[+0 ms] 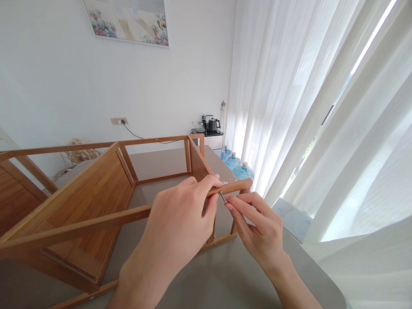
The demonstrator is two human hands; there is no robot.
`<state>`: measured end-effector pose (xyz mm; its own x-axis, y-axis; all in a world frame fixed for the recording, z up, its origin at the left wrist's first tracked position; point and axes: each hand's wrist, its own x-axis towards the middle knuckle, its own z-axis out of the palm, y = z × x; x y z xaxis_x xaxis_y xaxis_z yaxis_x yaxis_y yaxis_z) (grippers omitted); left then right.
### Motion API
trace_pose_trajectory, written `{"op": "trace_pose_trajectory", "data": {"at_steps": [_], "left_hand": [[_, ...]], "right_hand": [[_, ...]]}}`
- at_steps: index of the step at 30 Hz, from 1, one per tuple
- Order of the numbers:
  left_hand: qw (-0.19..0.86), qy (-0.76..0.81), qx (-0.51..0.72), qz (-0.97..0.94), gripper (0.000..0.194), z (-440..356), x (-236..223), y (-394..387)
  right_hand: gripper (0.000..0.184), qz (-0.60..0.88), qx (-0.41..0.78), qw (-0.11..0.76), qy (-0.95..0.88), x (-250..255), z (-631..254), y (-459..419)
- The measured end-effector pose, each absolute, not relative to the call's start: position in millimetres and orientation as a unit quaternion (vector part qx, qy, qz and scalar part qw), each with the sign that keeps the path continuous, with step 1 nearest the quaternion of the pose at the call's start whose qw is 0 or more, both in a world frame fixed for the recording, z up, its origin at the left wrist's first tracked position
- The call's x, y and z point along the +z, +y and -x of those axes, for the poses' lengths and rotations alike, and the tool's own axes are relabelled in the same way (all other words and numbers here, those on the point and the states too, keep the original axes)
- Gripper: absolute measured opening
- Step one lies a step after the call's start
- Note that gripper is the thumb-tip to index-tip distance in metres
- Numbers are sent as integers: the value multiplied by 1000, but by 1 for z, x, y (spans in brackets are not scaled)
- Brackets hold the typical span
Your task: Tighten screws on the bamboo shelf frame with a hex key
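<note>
A wooden shelf frame [106, 221] lies on its side on the grey table. My left hand [180, 219] is closed around its upper rail near the right end, thumb and fingers pinching the wood. My right hand [257, 223] pinches a thin grey metal hex key [222, 197], whose far tip meets the side of the rail just beside my left thumb. My fingers cover the rest of the key. Any screw head at its tip is too small to make out.
The grey table [222, 274] extends under the frame, with a rounded right corner. Blue water bottles [243, 171] stand beyond it by the white curtains [277, 98]. A black kettle [213, 125] sits on a stand at the back. Dried stalks [80, 152] lie behind the frame.
</note>
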<state>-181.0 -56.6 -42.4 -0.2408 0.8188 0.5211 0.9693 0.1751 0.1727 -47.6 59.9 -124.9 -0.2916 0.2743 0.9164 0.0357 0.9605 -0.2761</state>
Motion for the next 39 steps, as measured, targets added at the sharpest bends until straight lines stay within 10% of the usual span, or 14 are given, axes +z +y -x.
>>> {"op": "trace_pose_trajectory", "data": {"at_steps": [31,39], "left_hand": [[150,-756,-240,591,25,182,-45,-58],[157,-753,-243,591,29,182,-44,-56]], "right_hand": [[11,153,325,474,-804,-121,49,43],[17,71,184,558,-806,-125,49,48]]}}
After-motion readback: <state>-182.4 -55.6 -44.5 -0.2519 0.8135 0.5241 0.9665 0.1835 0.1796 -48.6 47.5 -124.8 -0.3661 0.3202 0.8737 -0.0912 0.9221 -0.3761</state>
